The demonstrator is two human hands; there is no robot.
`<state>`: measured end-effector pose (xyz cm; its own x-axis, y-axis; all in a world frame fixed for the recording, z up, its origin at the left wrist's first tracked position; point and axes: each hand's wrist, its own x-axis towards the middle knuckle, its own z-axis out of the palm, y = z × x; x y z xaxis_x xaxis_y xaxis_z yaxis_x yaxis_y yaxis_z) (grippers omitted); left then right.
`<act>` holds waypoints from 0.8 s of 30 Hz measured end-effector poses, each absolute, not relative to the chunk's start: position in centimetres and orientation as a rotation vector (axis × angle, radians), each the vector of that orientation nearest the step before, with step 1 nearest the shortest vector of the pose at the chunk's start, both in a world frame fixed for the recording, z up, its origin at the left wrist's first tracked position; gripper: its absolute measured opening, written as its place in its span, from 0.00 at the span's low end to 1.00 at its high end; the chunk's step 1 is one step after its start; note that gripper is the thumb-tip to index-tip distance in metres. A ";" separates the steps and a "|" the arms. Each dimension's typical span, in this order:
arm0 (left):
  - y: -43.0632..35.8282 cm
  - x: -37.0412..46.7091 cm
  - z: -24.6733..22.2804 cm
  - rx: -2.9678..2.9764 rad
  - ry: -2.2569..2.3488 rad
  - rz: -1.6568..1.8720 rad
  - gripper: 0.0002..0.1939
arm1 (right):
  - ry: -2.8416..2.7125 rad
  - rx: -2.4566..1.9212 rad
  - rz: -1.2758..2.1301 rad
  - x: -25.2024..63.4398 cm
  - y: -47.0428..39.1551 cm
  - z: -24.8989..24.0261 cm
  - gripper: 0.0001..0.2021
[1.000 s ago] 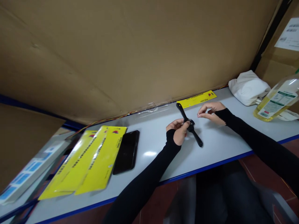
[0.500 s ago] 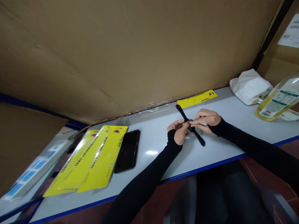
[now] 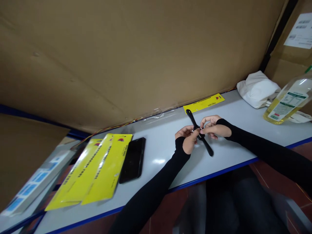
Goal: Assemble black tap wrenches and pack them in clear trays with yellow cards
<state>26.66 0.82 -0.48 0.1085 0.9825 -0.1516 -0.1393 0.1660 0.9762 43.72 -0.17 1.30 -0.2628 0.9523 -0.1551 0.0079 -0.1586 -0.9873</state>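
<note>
A black spokeshave (image 3: pixel 208 148) with two long handles is held slantwise above the table. My left hand (image 3: pixel 187 136) is closed on its middle section, thumb on top. At the same middle section, the fingertips of my right hand (image 3: pixel 214 127) are pinched together against the tool from the other side. The small parts under those fingertips are mostly hidden. Beyond the upper handle lies a yellow printed card (image 3: pixel 204 103), flat near the wall.
Yellow packages (image 3: pixel 104 172) overlap at the left, beside a black phone (image 3: pixel 133 159). Clear plastic packaging (image 3: pixel 159 114) lies along the cardboard wall (image 3: pixel 146 58). To the right are a white cloth bundle (image 3: pixel 257 89) and a bottle of yellow liquid (image 3: pixel 287 102). A blue-white box (image 3: pixel 36 182) is far left.
My right hand's fingers have gone from stretched across the spokeshave to more bent, with the thumb lower. The spokeshave has turned slightly. My left hand keeps its hold.
</note>
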 end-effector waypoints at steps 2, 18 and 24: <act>0.9 26.6 -0.7 1.024 1.088 1.068 0.25 | -1.286 -1.116 1.558 43.7 0.0 1.0 0.17; 1.7 26.5 -0.2 0.935 1.113 1.018 0.15 | -1.334 -1.161 1.419 44.1 0.4 0.1 0.25; 3.2 26.4 -1.8 0.888 1.129 1.103 0.13 | -1.376 -1.207 1.233 43.9 -0.1 -0.4 0.25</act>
